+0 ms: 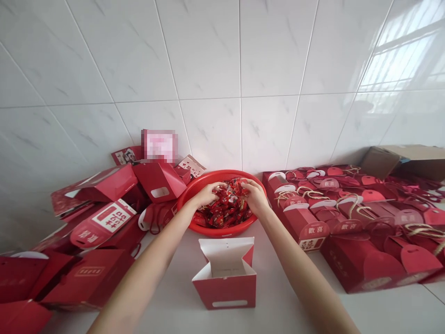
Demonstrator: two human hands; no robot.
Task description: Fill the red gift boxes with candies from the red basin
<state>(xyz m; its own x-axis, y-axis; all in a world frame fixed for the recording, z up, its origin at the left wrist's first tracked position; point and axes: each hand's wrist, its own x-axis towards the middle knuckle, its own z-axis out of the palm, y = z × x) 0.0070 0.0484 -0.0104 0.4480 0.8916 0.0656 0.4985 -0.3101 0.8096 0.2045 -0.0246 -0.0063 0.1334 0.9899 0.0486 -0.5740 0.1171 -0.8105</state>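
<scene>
A round red plastic basket (224,232) stands against the wall, filled with small candies in shiny red wrappers (222,215). Both hands reach into it from either side. On the left of the heap, my left hand (207,194) has its fingers curled around some wrapped candies. Across from it, my right hand (255,197) closes its fingers on more of them, thumb and fingertips bent inward. Some fingertips are lost among the wrappers. Between my forearms, in front of the basket, an open red gift box (227,291) stands upright with its white inside facing up and no contents visible.
To the left lies a loose pile of red boxes (104,222), some tipped over. Closed red boxes with rope handles (313,227) stand in rows on the right. Behind them is a brown cardboard box (385,160). A white tiled wall (212,130) bounds the back.
</scene>
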